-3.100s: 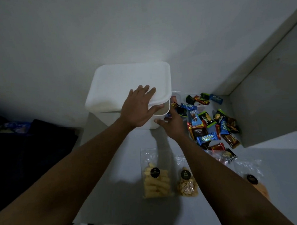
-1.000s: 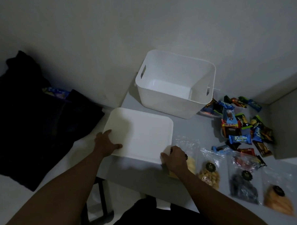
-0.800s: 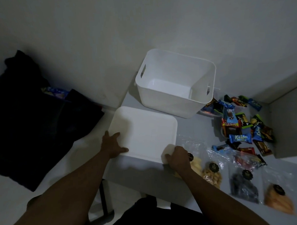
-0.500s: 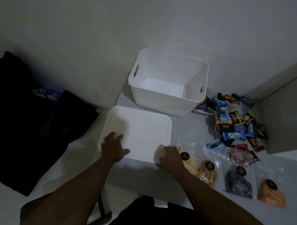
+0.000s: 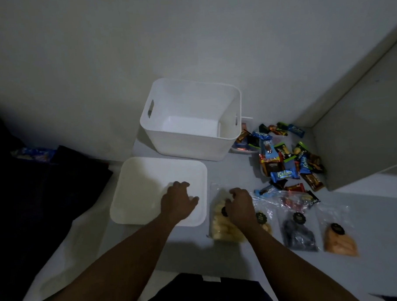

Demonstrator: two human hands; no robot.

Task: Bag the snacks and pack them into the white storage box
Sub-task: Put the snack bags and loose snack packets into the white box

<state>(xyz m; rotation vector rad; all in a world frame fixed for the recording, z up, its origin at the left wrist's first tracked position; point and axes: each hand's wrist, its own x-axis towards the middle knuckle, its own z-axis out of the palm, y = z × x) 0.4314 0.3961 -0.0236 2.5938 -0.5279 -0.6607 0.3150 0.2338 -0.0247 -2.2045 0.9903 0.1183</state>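
Observation:
The white storage box (image 5: 188, 141) stands open and empty at the back of the table. Its lid (image 5: 144, 186) lies flat in front of it. My left hand (image 5: 178, 200) rests on the lid's right part, fingers loosely bent, holding nothing. My right hand (image 5: 239, 205) lies on the top of a clear bag of yellow sticks (image 5: 221, 231), fingers curled; whether it grips the bag is unclear. To the right lie three more clear bags: pale nuts (image 5: 264, 224), dark pieces (image 5: 299, 237), orange pieces (image 5: 339, 241). Several wrapped candies (image 5: 284, 158) are piled right of the box.
A dark heap of cloth (image 5: 36, 203) lies to the left, below the table's left edge. A grey panel (image 5: 362, 131) closes the right side and a wall runs behind the box. Dark clothing (image 5: 199, 291) shows at the bottom.
The lid came off the box and now lies on the table. My left hand slid onto the lid's right part. My right hand left the lid's corner for the yellow snack bag.

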